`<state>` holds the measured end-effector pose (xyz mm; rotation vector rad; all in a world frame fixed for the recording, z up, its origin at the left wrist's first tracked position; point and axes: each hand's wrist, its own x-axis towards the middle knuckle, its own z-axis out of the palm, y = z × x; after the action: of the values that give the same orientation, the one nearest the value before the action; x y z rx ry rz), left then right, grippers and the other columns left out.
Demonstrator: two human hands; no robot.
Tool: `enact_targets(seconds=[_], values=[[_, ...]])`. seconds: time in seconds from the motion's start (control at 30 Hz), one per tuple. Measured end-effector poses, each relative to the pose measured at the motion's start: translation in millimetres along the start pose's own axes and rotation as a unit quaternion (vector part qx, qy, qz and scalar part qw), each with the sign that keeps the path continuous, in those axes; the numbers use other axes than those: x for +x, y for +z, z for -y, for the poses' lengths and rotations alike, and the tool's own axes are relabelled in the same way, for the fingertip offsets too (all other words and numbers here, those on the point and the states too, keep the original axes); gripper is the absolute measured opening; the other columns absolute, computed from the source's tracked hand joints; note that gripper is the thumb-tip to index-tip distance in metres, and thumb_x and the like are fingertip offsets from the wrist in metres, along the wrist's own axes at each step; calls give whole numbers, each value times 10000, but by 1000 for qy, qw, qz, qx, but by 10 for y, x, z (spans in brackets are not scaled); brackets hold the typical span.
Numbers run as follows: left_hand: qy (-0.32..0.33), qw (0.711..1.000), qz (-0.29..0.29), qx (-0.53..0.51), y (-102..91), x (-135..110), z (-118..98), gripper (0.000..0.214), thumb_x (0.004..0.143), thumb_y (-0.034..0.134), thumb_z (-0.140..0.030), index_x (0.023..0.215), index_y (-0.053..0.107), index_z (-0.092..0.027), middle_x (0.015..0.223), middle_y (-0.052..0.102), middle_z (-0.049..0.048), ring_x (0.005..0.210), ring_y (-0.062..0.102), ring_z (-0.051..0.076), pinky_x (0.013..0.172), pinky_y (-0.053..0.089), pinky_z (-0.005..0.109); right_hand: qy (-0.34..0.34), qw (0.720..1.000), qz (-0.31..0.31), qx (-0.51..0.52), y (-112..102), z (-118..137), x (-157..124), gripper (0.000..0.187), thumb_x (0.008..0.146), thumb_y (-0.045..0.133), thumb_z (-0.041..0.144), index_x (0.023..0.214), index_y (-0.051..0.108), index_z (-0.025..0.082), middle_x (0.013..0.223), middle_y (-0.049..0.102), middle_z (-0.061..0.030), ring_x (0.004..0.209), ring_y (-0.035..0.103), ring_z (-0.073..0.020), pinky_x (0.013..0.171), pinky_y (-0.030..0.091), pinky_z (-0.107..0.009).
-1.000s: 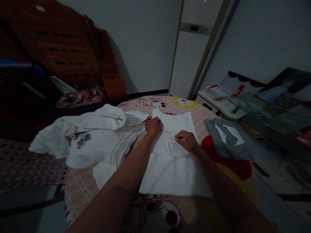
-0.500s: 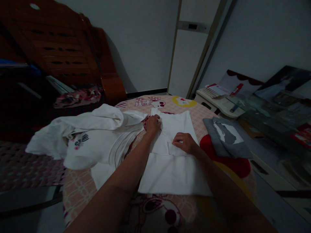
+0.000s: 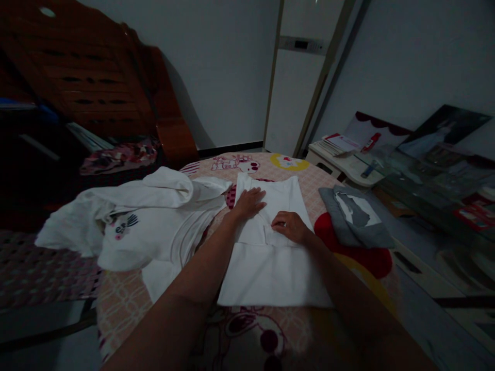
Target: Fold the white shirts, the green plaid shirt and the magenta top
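Observation:
A white shirt [image 3: 270, 278] lies front to back on the round table, its sides folded inward and a crease running across its middle. My left hand [image 3: 249, 202] rests flat on its upper left part, fingers stretched out. Lower and to the right, my right hand [image 3: 291, 226] has its fingers curled together on a folded-in flap of the shirt, near a small cloth edge. The fingertips' hold is partly hidden. Left of my arms lies a loose heap of white clothing [image 3: 154, 226] with a dark and pink print, draped over the table's side.
A folded grey garment [image 3: 348, 216] with a white patch lies at the table's right. The patterned tablecloth [image 3: 127, 288] covers the table. A wooden chair [image 3: 93, 93] stands behind left, a glass-topped cabinet [image 3: 410, 180] at right, a tall white appliance [image 3: 296, 93] at the back.
My left hand has gone from curled fingers at the shirt's upper left edge to lying flat, slightly further in. My right hand stays almost where it was. The view shifts slightly.

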<state>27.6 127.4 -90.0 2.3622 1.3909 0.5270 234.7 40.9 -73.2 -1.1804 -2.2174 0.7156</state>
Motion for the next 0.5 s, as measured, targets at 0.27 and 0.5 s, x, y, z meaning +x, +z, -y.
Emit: enact_targets(seconds=[0.27, 0.5], values=[[8, 997, 36, -62, -751, -227, -143, 273, 864, 572, -309, 1015, 743, -160, 982, 772, 69, 888, 704, 200, 833, 510, 283, 8, 1000, -22, -21, -364, 120, -423, 105, 846, 648, 211, 824, 742, 172, 844, 746, -62, 770, 680, -176, 708, 493, -271], [67, 976, 208, -3, -645, -887, -521, 123, 794, 668, -249, 882, 719, -179, 832, 738, 16, 767, 660, 163, 668, 416, 229, 7, 981, -9, -191, -239, 32, -936, 202, 802, 755, 247, 983, 705, 173, 976, 726, -107, 930, 671, -242, 874, 499, -362]])
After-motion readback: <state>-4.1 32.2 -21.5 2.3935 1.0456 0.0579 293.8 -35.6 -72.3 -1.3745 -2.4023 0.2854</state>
